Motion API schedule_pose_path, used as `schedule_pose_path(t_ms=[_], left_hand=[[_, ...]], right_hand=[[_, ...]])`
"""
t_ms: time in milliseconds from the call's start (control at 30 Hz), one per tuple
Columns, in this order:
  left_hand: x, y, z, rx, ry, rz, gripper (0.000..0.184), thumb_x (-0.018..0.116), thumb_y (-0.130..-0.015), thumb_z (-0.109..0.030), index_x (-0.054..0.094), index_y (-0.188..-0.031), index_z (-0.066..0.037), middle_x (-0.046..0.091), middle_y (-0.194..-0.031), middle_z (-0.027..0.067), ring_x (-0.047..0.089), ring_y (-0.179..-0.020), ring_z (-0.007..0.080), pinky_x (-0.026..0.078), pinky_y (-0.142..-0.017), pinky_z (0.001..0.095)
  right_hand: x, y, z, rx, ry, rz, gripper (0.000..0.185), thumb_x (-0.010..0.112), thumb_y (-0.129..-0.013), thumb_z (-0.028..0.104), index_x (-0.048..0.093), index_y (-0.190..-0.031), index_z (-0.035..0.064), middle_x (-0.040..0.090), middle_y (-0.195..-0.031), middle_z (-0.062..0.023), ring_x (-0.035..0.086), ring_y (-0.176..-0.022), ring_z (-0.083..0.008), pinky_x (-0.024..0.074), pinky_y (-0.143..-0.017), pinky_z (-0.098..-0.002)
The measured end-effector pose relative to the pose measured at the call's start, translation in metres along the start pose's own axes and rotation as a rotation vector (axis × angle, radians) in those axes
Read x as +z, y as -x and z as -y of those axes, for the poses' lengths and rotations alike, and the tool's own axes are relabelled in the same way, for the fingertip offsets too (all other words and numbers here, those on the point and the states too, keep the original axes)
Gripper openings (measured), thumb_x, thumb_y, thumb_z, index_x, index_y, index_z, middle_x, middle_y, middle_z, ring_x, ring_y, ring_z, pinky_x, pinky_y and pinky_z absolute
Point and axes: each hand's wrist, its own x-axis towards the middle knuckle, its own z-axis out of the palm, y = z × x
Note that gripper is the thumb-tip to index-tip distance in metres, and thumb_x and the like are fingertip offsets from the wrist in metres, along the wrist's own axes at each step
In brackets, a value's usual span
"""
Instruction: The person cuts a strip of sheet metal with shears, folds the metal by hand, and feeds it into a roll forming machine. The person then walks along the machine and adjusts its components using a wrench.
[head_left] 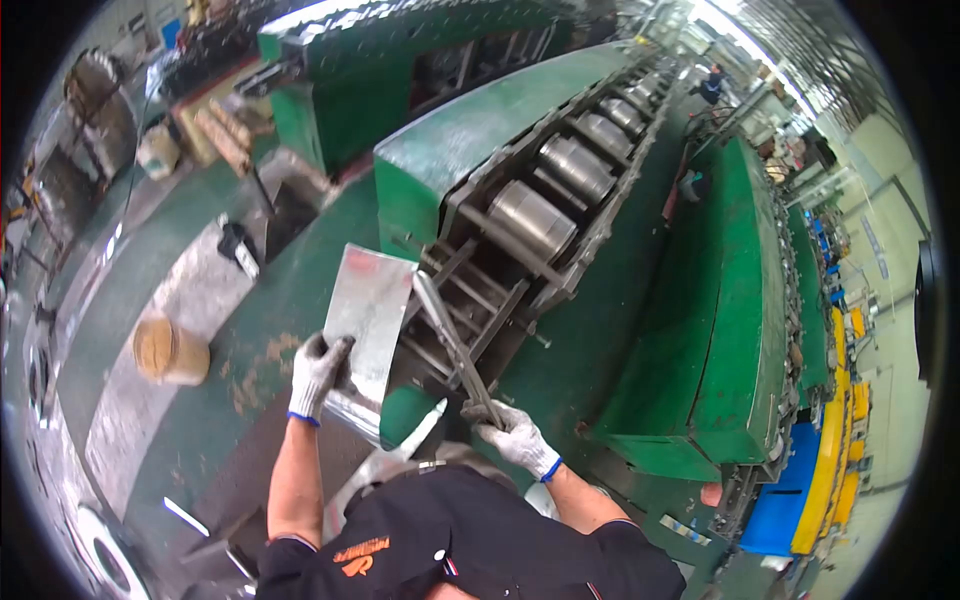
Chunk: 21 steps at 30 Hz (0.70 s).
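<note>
My left hand (318, 374), in a whitish work glove with dark stains, grips the lower left edge of a flat metal sheet (368, 310). The sheet is silvery, with faint reddish marks near its top. My right hand (512, 436), gloved too, is closed on the lower end of a long metal tool (452, 340), possibly shears. The tool slants up and left, its tip beside the sheet's upper right edge. Whether the tip touches the sheet I cannot tell. Behind both lies the open frame end of a roller machine (535, 220).
Green machine housings stand ahead (460, 130) and at the right (700, 330). A round tan container (170, 352) sits on the floor at the left. Metal strips lie near my legs. A distant person (711, 86) is at the top right.
</note>
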Motion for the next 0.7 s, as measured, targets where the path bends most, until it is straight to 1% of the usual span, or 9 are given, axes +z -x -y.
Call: schedule_pose_path(t_ms=[33, 67, 100, 133, 200, 333, 433, 467, 700], left_hand=[[-0.002, 0.001, 0.007, 0.088, -0.155, -0.059, 0.035, 0.083, -0.088, -0.028, 0.071, -0.104, 0.001, 0.065, -0.071, 0.0001, 0.057, -0.059, 0.0082, 0.047, -0.052, 0.0278], [-0.006, 0.01, -0.001, 0.003, -0.316, -0.046, 0.041, 0.083, -0.087, -0.034, 0.072, -0.106, 0.001, 0.068, -0.076, 0.0018, 0.06, -0.065, 0.0091, 0.05, -0.058, 0.0292], [-0.014, 0.012, 0.007, -0.108, -0.337, 0.009, 0.047, 0.082, -0.086, -0.041, 0.072, -0.104, 0.001, 0.07, -0.079, 0.0043, 0.061, -0.068, 0.0092, 0.051, -0.062, 0.0299], [-0.015, 0.016, 0.018, -0.019, -0.344, -0.051, 0.047, 0.081, -0.087, -0.044, 0.072, -0.1, 0.0, 0.069, -0.079, 0.0043, 0.061, -0.069, 0.0094, 0.05, -0.062, 0.0298], [-0.019, 0.029, 0.007, -0.148, -0.257, -0.002, 0.042, 0.079, -0.089, -0.041, 0.071, -0.099, -0.001, 0.068, -0.077, 0.0042, 0.061, -0.068, 0.0095, 0.048, -0.059, 0.0299], [-0.018, 0.037, 0.013, -0.203, -0.261, -0.031, 0.042, 0.08, -0.089, -0.042, 0.07, -0.096, -0.003, 0.066, -0.071, 0.0018, 0.059, -0.059, 0.0093, 0.047, -0.056, 0.0273], [-0.014, 0.043, 0.019, -0.21, -0.225, -0.039, 0.044, 0.08, -0.089, -0.044, 0.07, -0.099, -0.002, 0.066, -0.072, 0.0022, 0.059, -0.06, 0.0094, 0.047, -0.057, 0.0273], [-0.014, 0.044, 0.021, -0.217, -0.21, -0.032, 0.047, 0.081, -0.088, -0.046, 0.071, -0.102, -0.002, 0.067, -0.073, 0.0026, 0.06, -0.062, 0.0091, 0.048, -0.058, 0.0276], [-0.018, 0.063, 0.021, -0.216, -0.424, -0.057, 0.047, 0.082, -0.088, -0.044, 0.072, -0.106, -0.003, 0.066, -0.075, 0.0016, 0.058, -0.066, 0.0084, 0.047, -0.06, 0.0271]], right_hand=[[-0.002, 0.003, -0.015, 0.034, -0.057, 0.033, 0.042, 0.061, -0.09, 0.0, 0.066, -0.131, 0.004, 0.071, -0.124, -0.0078, 0.065, -0.118, -0.0188, 0.0488, -0.106, -0.0332], [-0.006, 0.005, -0.027, 0.011, -0.065, 0.097, 0.041, 0.061, -0.09, 0.002, 0.067, -0.13, 0.0038, 0.07, -0.125, -0.0083, 0.063, -0.119, -0.0185, 0.0484, -0.106, -0.0336], [-0.004, 0.01, -0.03, 0.161, -0.076, 0.07, 0.039, 0.061, -0.091, 0.005, 0.067, -0.129, 0.003, 0.069, -0.126, -0.0077, 0.063, -0.12, -0.0182, 0.0478, -0.106, -0.0343], [-0.002, 0.012, -0.028, 0.146, -0.115, 0.093, 0.038, 0.064, -0.09, 0.008, 0.069, -0.127, 0.0028, 0.067, -0.127, -0.0066, 0.062, -0.12, -0.0189, 0.0473, -0.106, -0.0342], [0.001, 0.012, -0.04, 0.238, -0.203, 0.075, 0.04, 0.068, -0.088, 0.007, 0.068, -0.128, 0.0021, 0.066, -0.129, -0.005, 0.062, -0.119, -0.0191, 0.0462, -0.106, -0.0326], [0.002, 0.014, -0.054, 0.313, -0.287, 0.119, 0.054, 0.069, -0.09, 0.007, 0.057, -0.142, 0.0003, 0.069, -0.128, -0.0083, 0.061, -0.119, -0.0159, 0.0451, -0.107, -0.0319], [0.003, 0.012, -0.047, 0.309, -0.244, 0.141, 0.059, 0.069, -0.09, 0.008, 0.053, -0.146, -0.0005, 0.069, -0.128, -0.0081, 0.061, -0.119, -0.0154, 0.0448, -0.107, -0.0315], [0.005, 0.011, -0.036, 0.346, -0.252, 0.108, 0.042, 0.071, -0.084, 0.007, 0.07, -0.124, -0.0049, 0.057, -0.146, -0.0123, 0.055, -0.132, -0.0238, 0.0463, -0.111, -0.0384], [0.016, 0.006, -0.042, 0.265, -0.165, 0.192, 0.049, 0.069, -0.085, 0.008, 0.065, -0.133, -0.0029, 0.059, -0.143, -0.0112, 0.055, -0.132, -0.0226, 0.0478, -0.107, -0.037]])
